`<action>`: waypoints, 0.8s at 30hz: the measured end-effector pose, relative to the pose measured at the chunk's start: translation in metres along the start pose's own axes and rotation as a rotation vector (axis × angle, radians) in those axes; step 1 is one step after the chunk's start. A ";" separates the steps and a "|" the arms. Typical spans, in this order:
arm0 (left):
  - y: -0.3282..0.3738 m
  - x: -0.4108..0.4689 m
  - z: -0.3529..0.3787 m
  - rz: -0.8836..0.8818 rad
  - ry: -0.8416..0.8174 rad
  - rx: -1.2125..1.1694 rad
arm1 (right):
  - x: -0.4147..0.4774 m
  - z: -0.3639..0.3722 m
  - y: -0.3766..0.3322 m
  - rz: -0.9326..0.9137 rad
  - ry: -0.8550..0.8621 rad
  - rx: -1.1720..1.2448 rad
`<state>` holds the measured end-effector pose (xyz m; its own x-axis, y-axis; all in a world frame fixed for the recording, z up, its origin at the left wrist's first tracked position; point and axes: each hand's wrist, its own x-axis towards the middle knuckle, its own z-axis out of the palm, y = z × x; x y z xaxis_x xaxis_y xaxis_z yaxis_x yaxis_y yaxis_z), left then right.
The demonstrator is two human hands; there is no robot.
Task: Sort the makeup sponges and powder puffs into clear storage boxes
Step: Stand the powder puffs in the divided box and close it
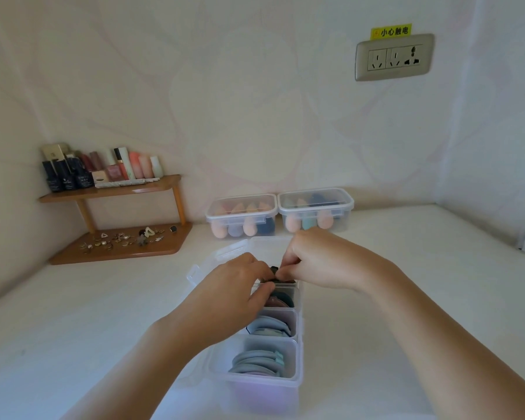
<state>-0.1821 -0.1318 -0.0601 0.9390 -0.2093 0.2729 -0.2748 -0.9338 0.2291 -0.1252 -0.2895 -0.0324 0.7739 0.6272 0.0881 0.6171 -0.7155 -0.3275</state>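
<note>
Powder puffs [261, 362]: stacked on edge in a long divided clear box [255, 389] at 6 o'clock of the view, on the white tabletop [103, 313]. Grey and pale blue in the nearest compartment, pale blue in the next, teal and pink in the third. Farthest compartment mostly hidden behind fingers.

Left hand [234, 286] reaching in from 7 o'clock, right hand [312, 259] from 4 o'clock, fingertips meeting over that far compartment. Both curled and pinched tight on a small dark item [275, 271]; too little showing to tell what kind. Left thumb down at the rim of the third compartment.

Open lid [212, 259] of the divided box lying at 11 o'clock of the hands.

At 12 o'clock, against the wall: left lidded box [241, 207] and right lidded box [315, 201], side by side, both holding teardrop makeup sponges [249, 230] in peach, blue and mint.

At 9 o'clock, in the corner: wooden shelf [119, 189], cosmetic bottles [103, 168] on the upper tier, small jewellery [122, 239] scattered on the lower.

At 1 o'clock, high on the wall: socket plate [394, 57] under a yellow label [391, 31].
</note>
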 end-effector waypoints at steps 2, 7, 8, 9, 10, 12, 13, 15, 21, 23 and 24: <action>0.000 -0.001 0.001 -0.032 0.003 -0.044 | -0.002 -0.003 0.000 0.010 -0.053 0.015; -0.003 -0.002 0.001 -0.044 0.088 -0.066 | -0.003 -0.006 -0.001 0.067 -0.110 0.083; -0.004 -0.002 0.001 -0.048 0.095 -0.067 | -0.003 -0.004 -0.002 0.080 -0.094 0.081; -0.003 -0.002 0.002 -0.049 0.101 -0.070 | -0.002 -0.002 -0.002 0.094 -0.072 0.064; -0.003 -0.003 0.002 -0.048 0.103 -0.069 | -0.001 0.000 -0.004 0.107 -0.048 0.040; -0.002 -0.003 0.001 -0.045 0.091 -0.064 | 0.000 0.004 -0.007 0.128 -0.026 -0.018; -0.002 -0.003 0.001 -0.041 0.082 -0.066 | 0.001 0.004 -0.009 0.131 -0.035 -0.056; -0.001 -0.003 0.000 -0.027 0.076 -0.072 | 0.004 0.002 -0.011 0.131 -0.080 -0.130; -0.001 -0.002 0.003 -0.010 0.051 -0.085 | 0.013 -0.004 -0.007 0.148 -0.182 -0.041; -0.002 -0.001 0.001 0.009 -0.001 -0.081 | 0.011 -0.004 0.002 0.129 -0.148 0.124; -0.002 -0.001 0.000 0.026 -0.017 -0.072 | 0.009 -0.005 0.006 0.122 -0.129 0.189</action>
<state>-0.1824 -0.1297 -0.0610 0.9347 -0.2383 0.2638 -0.3124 -0.9049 0.2893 -0.1140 -0.2898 -0.0293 0.8091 0.5822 -0.0801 0.4729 -0.7259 -0.4994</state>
